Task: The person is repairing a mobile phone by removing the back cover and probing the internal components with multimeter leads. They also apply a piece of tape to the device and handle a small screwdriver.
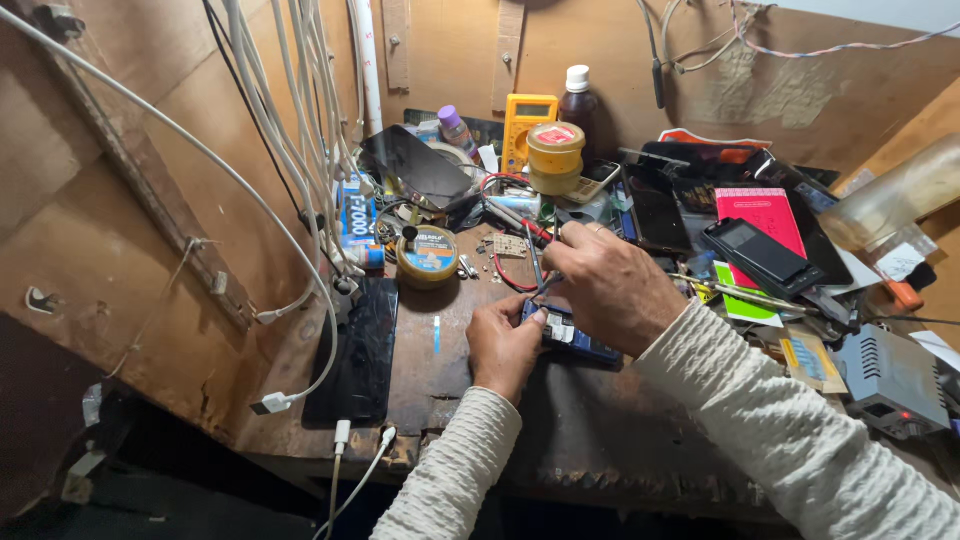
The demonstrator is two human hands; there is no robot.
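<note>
Your left hand [503, 343] pinned the opened phone [570, 335] on the counter [450, 370] just right of the yellow solder tin [427, 256] while your right hand [610, 285] pinched tweezers [537, 268]; a slip could have gouged its board.

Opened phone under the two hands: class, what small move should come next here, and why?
Probably ease the tweezers tip down onto the phone board, slowly. The right hand pinches the tweezers above the blue opened phone, and the left hand already presses its near edge to steady it. Loose screws and wires lie close behind on the bench, so a short, controlled move seems safest.
</note>
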